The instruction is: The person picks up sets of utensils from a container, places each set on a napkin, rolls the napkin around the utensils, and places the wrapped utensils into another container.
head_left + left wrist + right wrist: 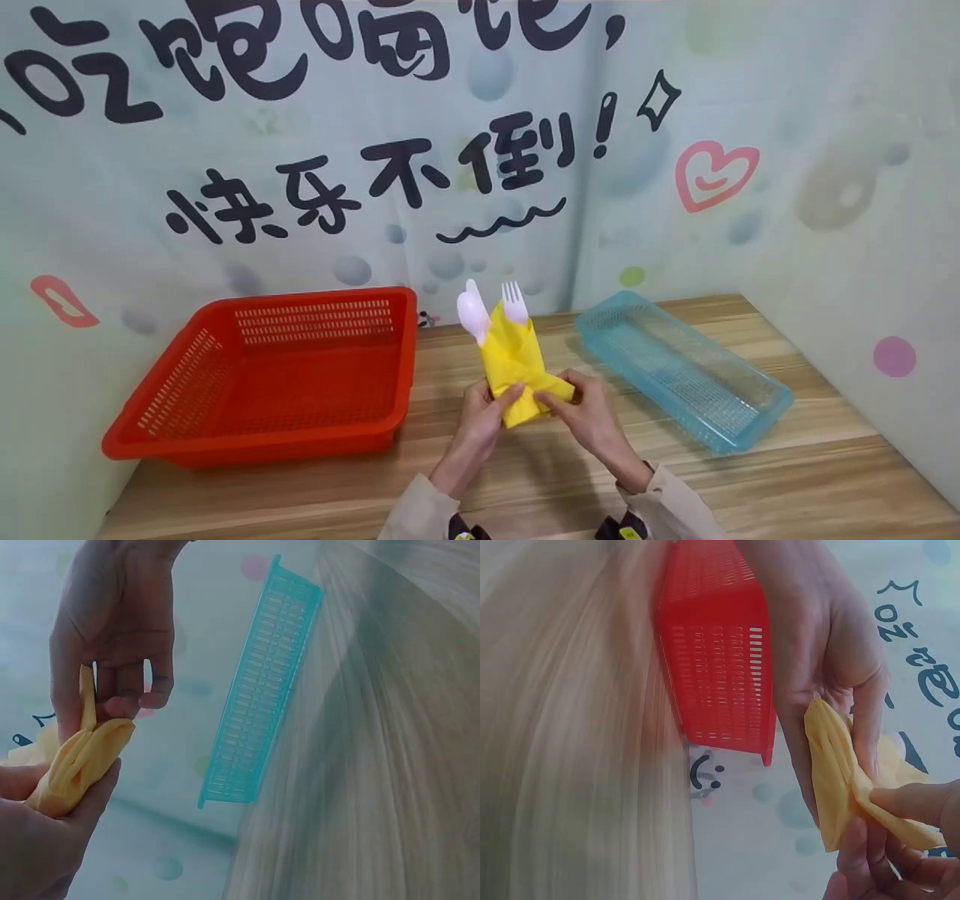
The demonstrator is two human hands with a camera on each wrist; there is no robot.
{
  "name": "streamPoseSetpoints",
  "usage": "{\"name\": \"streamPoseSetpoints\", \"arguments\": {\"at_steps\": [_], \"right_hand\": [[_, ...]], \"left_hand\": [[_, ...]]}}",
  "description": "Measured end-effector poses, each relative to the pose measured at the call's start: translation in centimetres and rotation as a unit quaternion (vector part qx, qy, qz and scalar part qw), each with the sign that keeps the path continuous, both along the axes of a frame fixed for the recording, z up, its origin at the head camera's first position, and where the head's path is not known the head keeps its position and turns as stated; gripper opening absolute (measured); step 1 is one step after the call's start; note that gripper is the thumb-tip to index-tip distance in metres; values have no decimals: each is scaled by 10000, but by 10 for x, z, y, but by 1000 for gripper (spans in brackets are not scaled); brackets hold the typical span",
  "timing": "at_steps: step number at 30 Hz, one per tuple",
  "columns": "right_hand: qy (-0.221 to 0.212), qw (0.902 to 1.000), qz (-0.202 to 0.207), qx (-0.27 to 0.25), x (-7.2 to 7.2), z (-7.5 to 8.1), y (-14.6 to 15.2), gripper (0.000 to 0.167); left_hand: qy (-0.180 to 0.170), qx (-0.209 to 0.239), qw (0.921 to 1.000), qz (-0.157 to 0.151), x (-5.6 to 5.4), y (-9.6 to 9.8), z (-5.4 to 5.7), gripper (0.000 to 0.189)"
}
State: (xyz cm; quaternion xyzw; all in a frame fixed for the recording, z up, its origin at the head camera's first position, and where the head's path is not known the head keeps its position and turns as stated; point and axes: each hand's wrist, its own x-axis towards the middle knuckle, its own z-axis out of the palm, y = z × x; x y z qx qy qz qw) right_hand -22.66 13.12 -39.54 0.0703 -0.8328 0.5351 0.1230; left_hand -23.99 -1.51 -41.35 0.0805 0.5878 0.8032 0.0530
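A yellow napkin is folded around white plastic cutlery, held up over the table. A fork sticks out of its top on the right. On the left a spoon shows, with another slim white piece behind it. My left hand grips the lower left side, thumb across the front. My right hand pinches a flap of the napkin that points out to the right. Seen in the left wrist view, the napkin is bunched between both hands. The cutlery's lower ends are hidden inside the folds.
A large red plastic basket stands on the wooden table to the left. To the right lies a shallow light-blue basket, set at an angle. A printed cloth backdrop hangs behind the table and along its sides.
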Motion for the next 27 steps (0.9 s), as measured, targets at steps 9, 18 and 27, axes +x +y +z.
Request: {"name": "streamPoseSetpoints", "arguments": {"at_steps": [9, 18, 27], "right_hand": [[-447, 9984, 201, -292, 2, 2, 4, 12], [-129, 9989, 456, 12, 6, 2, 6, 16], [-13, 9970, 397, 668, 7, -4, 5, 16]], "left_hand": [[-443, 607, 9960, -491, 1, -1, -1, 43], [-1011, 747, 9921, -9, -2, 4, -4, 49], [-1030, 833, 9910, 180, -3, 3, -3, 45]]}}
